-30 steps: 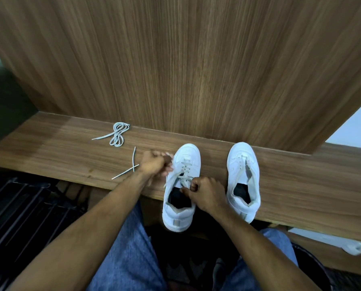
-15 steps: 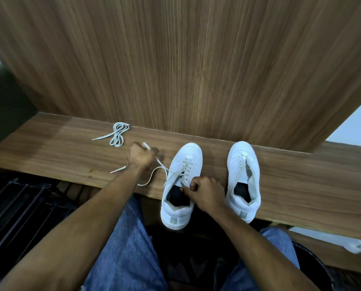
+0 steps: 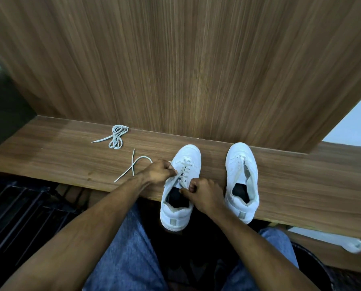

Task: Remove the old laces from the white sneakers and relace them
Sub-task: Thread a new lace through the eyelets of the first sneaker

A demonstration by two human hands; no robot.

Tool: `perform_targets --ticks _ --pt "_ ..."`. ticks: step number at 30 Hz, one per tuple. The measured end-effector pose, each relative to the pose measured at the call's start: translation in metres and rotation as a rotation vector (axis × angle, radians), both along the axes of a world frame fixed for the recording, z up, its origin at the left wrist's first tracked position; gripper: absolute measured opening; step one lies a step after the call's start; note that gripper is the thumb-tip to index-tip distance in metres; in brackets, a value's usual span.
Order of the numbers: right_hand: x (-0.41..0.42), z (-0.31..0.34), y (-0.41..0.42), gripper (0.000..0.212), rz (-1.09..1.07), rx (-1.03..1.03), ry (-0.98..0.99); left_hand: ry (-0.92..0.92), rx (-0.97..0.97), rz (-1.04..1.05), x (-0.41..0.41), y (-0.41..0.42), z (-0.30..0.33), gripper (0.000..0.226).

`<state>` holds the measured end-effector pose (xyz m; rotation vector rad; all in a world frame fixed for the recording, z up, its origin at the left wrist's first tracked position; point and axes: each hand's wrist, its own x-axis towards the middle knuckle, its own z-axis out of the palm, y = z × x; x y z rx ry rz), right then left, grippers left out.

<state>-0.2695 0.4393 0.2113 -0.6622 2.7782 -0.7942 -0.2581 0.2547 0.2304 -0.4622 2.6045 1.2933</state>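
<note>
Two white sneakers stand on a wooden ledge (image 3: 301,185), toes toward the wall. The left sneaker (image 3: 182,164) carries a lace (image 3: 185,168) crossed through its upper eyelets. My left hand (image 3: 158,171) pinches that lace at the shoe's left side, and the loose end (image 3: 133,164) trails in a loop over the ledge to the left. My right hand (image 3: 204,194) grips the shoe's right eyelet flap beside the dark opening. The right sneaker (image 3: 241,164) has no lace, its tongue lying loose. A bundled spare lace (image 3: 116,138) lies further left near the wall.
A wood-panelled wall (image 3: 196,70) rises directly behind the ledge. Black metal bars (image 3: 18,217) sit below the ledge at left. A white object (image 3: 343,240) lies on a lower shelf at right. My knees in blue jeans (image 3: 129,248) are under the ledge.
My left hand, which had drawn the lace out to the left, has come back against the left sneaker. The loose lace end now lies in a loop on the ledge.
</note>
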Motion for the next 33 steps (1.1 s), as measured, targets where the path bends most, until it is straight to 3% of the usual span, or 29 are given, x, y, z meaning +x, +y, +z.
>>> perform_targets --ticks 7,9,13,14,18,20,24,28,33 --pt "-0.004 0.008 0.000 0.051 0.008 -0.023 -0.117 0.112 0.210 0.103 -0.009 -0.002 0.022 0.021" --pt "-0.009 0.014 -0.001 0.050 -0.028 -0.154 -0.169 0.188 0.243 0.106 -0.012 0.000 0.041 0.022" --pt "-0.020 0.039 -0.013 0.010 -0.117 -0.578 -0.248 0.373 0.312 0.039 -0.022 0.004 0.081 0.015" --pt "-0.023 0.048 -0.017 0.009 -0.113 -0.636 -0.299 0.406 0.305 0.004 -0.024 0.006 0.089 0.014" --pt "-0.034 0.074 -0.031 0.003 -0.069 -0.752 -0.422 0.470 0.228 -0.107 -0.030 0.008 0.107 0.010" --pt "-0.040 0.078 -0.032 0.013 -0.107 -0.761 -0.392 0.460 0.163 -0.114 -0.031 0.005 0.101 0.007" --pt "-0.046 0.066 -0.015 0.017 -0.351 -0.856 -0.382 0.357 0.032 -0.063 -0.024 -0.014 0.070 0.012" --pt "-0.052 0.046 0.008 0.008 -0.625 -0.971 -0.532 0.290 -0.091 0.028 -0.008 -0.038 0.040 0.009" --pt "-0.053 0.029 0.012 0.007 -0.731 -1.019 -0.663 0.205 -0.237 0.242 -0.002 -0.065 0.018 0.022"
